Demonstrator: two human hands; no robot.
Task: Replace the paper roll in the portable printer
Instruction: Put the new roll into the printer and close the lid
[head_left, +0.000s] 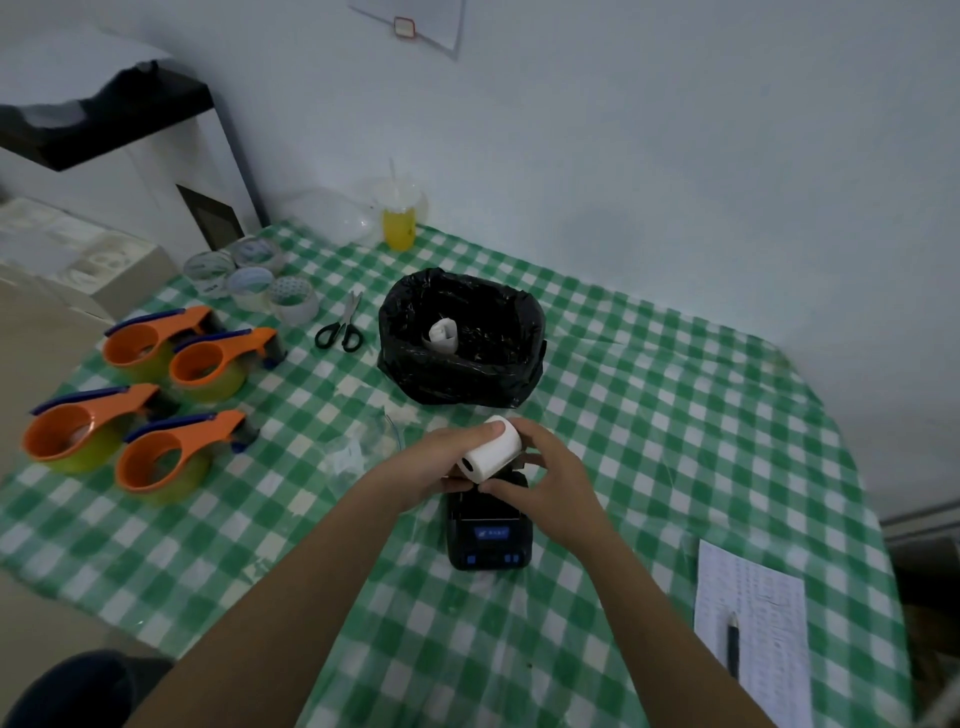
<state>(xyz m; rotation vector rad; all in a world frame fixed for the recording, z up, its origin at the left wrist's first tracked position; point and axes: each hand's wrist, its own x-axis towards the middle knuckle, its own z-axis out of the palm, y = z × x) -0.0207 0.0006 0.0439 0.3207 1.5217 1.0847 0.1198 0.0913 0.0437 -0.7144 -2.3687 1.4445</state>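
Note:
A full white paper roll (492, 448) is held just above the far end of the black portable printer (488, 530), which lies on the green checked tablecloth with its blue label and buttons facing me. My left hand (434, 460) grips the roll from the left and my right hand (545, 475) from the right. The printer's paper bay is hidden behind the roll and my fingers. A small, mostly used paper roll (441, 335) lies inside the black bin bag (462, 338) behind the printer.
Several orange tape dispensers (150, 410) stand at the left, with clear tape rolls (249, 280) and scissors (340, 325) behind them. A yellow drink cup (399, 218) is near the wall. A printed sheet with a pen (748, 634) lies at the right. Clear plastic wrapping (363, 441) lies left of my hands.

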